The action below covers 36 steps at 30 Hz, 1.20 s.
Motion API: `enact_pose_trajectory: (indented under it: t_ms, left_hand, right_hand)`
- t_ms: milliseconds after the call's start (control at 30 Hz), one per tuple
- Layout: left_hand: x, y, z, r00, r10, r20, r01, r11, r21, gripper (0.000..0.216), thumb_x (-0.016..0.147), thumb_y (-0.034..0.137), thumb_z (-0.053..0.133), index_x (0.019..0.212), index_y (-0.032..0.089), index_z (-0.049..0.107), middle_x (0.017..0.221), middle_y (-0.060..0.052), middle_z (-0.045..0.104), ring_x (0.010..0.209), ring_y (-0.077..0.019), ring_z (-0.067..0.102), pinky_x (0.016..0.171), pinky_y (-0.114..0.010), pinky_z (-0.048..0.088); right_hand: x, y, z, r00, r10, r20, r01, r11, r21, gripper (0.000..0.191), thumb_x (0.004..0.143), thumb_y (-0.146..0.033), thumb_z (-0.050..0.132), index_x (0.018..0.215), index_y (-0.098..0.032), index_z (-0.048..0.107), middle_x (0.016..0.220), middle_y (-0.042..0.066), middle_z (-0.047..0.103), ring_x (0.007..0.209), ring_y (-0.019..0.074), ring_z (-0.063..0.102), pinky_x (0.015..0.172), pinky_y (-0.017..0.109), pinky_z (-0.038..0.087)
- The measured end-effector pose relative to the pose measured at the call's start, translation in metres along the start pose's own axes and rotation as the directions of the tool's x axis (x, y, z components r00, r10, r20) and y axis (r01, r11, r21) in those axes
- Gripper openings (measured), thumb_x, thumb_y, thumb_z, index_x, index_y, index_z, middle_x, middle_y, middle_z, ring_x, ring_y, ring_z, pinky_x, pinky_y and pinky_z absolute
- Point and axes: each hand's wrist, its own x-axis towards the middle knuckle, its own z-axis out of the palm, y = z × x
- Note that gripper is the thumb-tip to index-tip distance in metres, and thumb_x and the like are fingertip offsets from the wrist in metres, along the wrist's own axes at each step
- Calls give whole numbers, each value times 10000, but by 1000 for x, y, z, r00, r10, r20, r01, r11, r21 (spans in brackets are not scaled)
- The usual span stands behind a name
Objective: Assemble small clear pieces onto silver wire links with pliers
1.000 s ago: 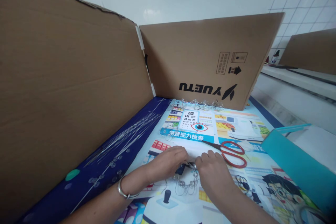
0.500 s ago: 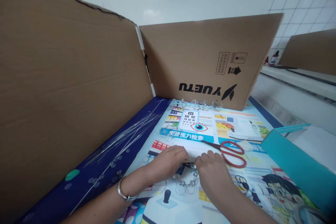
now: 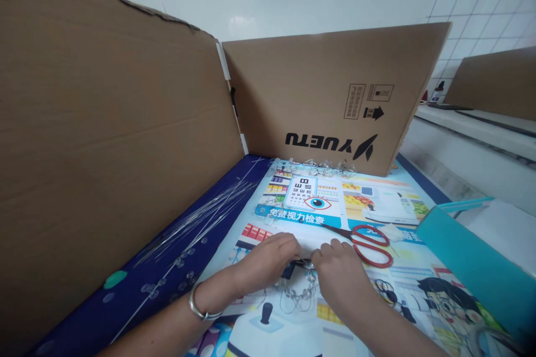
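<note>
Between my hands a loop of clear beads [image 3: 298,293] on thin transparent line hangs just above the printed sheet. My left hand [image 3: 274,255] is closed in a pinch at the upper left of the loop. Opposite it, my right hand [image 3: 338,269] has its fingers curled in and pressed together at the upper right end. The fingertips hide the exact place of the grip. Beyond my right hand lie scissors [image 3: 371,242] with red handles, their dark blades pointing left.
Cardboard panels [image 3: 335,95] stand at the back and left. Strands of clear line [image 3: 201,217] and loose clear beads [image 3: 180,262] lie on the blue surface at left. More beaded pieces [image 3: 322,167] rest along the back panel. A teal box [image 3: 469,268] is at right.
</note>
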Motion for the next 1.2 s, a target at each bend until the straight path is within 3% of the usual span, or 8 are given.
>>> enact_pose_trajectory:
  t_ms: [1200]
  left_hand:
    - [-2,3,4,999,43,24,-45,995,85,279,706,-37,359,849,169,482,801,-26,525,741,-157,460,676,-255,392]
  right_hand:
    - [2,-4,-6,1000,-18,14,19,999,-47,170,697,-44,480,760,-141,605,729,107,592,741,220,508,592,336,255]
